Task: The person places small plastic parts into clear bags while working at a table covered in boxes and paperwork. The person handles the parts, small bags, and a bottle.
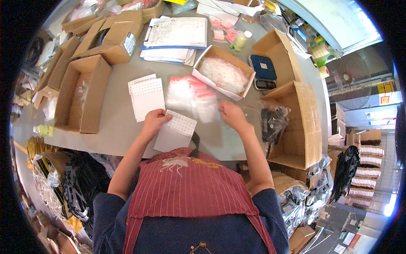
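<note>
My left hand pinches the upper left corner of a white sheet of small labels, which lies close to the table's front edge. Small printed marks run in rows across the sheet's upper part. My right hand is closed with fingertips together, just right of a spread of clear zip bags with red top edges. Whatever those fingers may hold is too small to make out. More label sheets lie overlapping beyond my left hand.
A white box of clear bags sits behind the spread. Open cardboard boxes stand left and right, the right one beside black bagged items. Farther back are a clipboard with papers, a bottle and a blue-lidded case.
</note>
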Demonstrator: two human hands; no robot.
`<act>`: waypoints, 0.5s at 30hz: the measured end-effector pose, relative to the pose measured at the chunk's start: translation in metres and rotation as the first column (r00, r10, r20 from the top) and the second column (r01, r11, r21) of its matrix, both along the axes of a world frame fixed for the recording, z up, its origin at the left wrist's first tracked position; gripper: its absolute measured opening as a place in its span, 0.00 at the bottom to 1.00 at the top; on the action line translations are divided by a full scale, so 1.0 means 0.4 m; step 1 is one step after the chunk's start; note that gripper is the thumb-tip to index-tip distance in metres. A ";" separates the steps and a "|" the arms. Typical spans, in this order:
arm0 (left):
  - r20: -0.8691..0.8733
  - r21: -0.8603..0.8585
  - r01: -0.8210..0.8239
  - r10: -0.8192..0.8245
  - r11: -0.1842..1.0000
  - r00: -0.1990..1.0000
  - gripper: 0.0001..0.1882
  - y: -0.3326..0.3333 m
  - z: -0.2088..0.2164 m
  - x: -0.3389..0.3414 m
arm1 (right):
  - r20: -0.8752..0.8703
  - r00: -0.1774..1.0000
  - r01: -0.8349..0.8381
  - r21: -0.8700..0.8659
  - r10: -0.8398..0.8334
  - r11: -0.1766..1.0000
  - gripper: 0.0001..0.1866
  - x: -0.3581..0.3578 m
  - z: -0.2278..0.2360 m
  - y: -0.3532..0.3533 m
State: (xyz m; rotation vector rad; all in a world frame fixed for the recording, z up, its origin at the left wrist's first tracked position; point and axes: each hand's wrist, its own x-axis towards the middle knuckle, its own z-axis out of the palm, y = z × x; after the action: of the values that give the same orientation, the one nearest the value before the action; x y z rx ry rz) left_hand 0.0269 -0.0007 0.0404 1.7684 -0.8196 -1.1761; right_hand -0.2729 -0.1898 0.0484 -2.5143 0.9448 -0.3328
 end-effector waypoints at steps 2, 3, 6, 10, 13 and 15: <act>-0.133 0.008 -0.034 0.035 0.999 0.991 0.10 0.010 0.015 -0.010 | -0.087 0.996 0.033 -0.047 -0.037 0.998 0.07 0.011 0.005 0.005; -0.132 0.008 -0.044 0.045 0.999 0.990 0.10 0.013 0.014 -0.011 | -0.172 0.981 0.071 -0.099 -0.087 0.993 0.07 0.014 0.010 0.007; -0.249 -0.071 -0.072 0.052 0.995 0.967 0.11 0.039 0.011 -0.016 | -0.344 0.915 0.200 -0.062 -0.209 0.978 0.08 0.021 0.079 0.012; -0.125 -0.132 -0.080 0.064 0.988 0.990 0.08 0.036 0.009 -0.020 | -0.276 0.934 0.228 -0.035 -0.229 0.973 0.07 0.058 0.113 0.051; 0.027 -0.114 -0.032 0.035 0.993 0.999 0.09 0.028 0.058 -0.045 | -0.079 0.992 0.105 0.097 -0.098 0.990 0.08 0.116 0.164 0.119; 0.074 -0.096 -0.027 0.035 0.995 0.997 0.09 0.025 0.080 -0.065 | 0.217 0.976 -0.077 0.205 0.032 0.976 0.07 0.153 0.177 0.160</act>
State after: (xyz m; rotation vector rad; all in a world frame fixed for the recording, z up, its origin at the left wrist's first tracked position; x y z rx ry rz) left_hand 0.0008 0.0093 0.0725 1.7505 -0.8749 -1.0389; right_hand -0.2117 -0.1257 0.1191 -2.2534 0.7811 -0.4490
